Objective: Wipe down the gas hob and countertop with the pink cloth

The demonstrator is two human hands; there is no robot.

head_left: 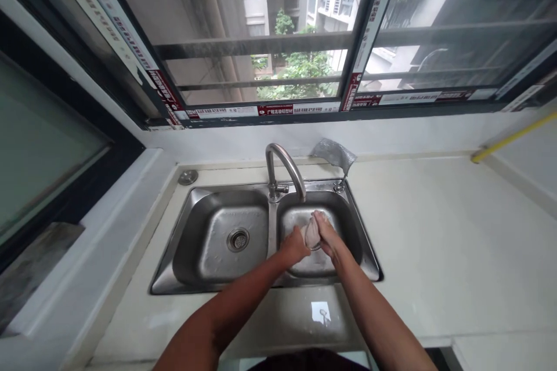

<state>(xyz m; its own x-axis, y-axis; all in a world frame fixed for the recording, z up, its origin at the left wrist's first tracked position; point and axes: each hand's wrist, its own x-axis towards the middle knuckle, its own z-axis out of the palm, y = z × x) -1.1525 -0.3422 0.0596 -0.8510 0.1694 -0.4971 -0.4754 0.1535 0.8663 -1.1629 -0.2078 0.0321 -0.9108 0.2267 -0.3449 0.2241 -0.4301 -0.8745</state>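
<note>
Over the right basin (348, 226) of a steel double sink, both my hands are closed on a pale, bunched-up cloth (312, 233). My left hand (296, 245) grips its left side, with the knuckles towards me. On the other side, my right hand (325, 231) presses against the cloth, its fingers pointing up towards the faucet. A curved steel faucet (285, 156) stands behind the hands, and its spout ends just above them. No stream of water can be made out. The basin's drain is mostly hidden under my hands.
The left basin (195, 243) has a strainer drain (238, 239). A round metal drain cover (188, 177) lies on the counter (435, 243) at the back left. Behind the sink, a silvery sheet (334, 152) leans by the wall. A yellow pipe (513, 138) runs at right, below windows.
</note>
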